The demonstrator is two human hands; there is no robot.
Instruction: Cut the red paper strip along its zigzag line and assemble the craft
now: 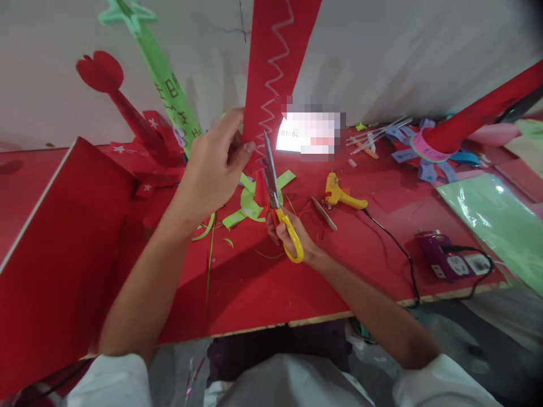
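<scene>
My left hand [216, 164] pinches the lower left edge of a long red paper strip [275, 51], held up off the table. A pale zigzag line runs down the strip, and its lower end has a jagged cut edge. Scissors [291, 234] with yellow and red handles sit in my right hand [292, 226], blades pointing up beside the zigzag near the strip's lower end. The blades look nearly closed. Behind the scissors, a green paper piece with several flaps [250, 206] lies on the table, partly hidden.
A yellow glue gun [341, 195] with a black cord lies to the right, near a purple power adapter [449, 263]. Green and red paper crafts [169, 85] stand at the back left. A lit screen [307, 135] leans by the wall. A red board [72, 249] stands at left.
</scene>
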